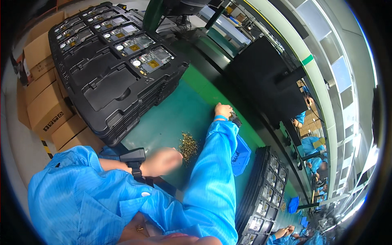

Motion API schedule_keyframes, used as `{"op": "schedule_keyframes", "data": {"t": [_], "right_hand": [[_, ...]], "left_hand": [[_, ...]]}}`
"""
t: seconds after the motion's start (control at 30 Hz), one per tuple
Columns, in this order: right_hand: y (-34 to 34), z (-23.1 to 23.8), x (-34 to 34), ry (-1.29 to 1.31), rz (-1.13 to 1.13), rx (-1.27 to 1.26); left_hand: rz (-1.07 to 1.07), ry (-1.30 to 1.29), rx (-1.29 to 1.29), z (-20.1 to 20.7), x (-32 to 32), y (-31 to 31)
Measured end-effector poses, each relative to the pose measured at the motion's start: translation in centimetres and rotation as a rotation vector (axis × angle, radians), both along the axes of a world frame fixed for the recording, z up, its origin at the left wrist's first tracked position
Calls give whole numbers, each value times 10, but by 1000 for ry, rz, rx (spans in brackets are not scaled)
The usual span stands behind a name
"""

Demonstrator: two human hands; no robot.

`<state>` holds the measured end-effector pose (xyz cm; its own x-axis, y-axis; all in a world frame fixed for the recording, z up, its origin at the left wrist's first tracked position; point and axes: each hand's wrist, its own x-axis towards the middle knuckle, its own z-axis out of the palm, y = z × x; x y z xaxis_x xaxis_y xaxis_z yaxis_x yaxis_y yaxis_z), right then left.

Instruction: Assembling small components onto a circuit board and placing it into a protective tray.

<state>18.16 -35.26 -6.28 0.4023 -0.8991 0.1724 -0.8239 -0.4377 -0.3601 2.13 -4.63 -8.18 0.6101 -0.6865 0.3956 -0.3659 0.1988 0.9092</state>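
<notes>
1. Two tray stacks noted. The large stack of black trays [118, 77] stands up and to the left of the pile of brass screws [188, 145], with circuit boards [149, 60] in its top row of pockets and the nearer pockets bare. The second tray stack [261, 192] stands to the lower right of the pile, also loaded with boards.
2. Green mat [179, 110]: the pile lies directly on it, loose and uncontained. Judgement: pick from the pile's edge so the screws do not scatter toward the mat's rim.
3. Blue bin [241, 155]: just right of the pile, partly hidden behind the right sleeve.
4. Left hand [162, 161]: touching or just short of the pile's left side. It is blurred, so I cannot tell whether the fingers are spread or pinched. A dark strap sits on its wrist.
5. Right hand [223, 110]: beyond the pile, up and to the right, at the mat's far edge. Its fingers are curled around a small dark part [234, 119].
6. Judgement: the two hands work well apart. Bringing the dark part closer to the pile would shorten each reach, and one screw per pick would lower the risk of drops.
</notes>
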Motion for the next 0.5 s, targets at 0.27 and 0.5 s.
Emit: {"op": "schedule_keyframes", "data": {"t": [0.27,0.5], "right_hand": [[-37,3,-6,135,161,65],[-38,-11,1,131,114,-102]], "left_hand": [[-53,10,-5,2,3,0],[-45,17,-22,-2,3,-1]]}}
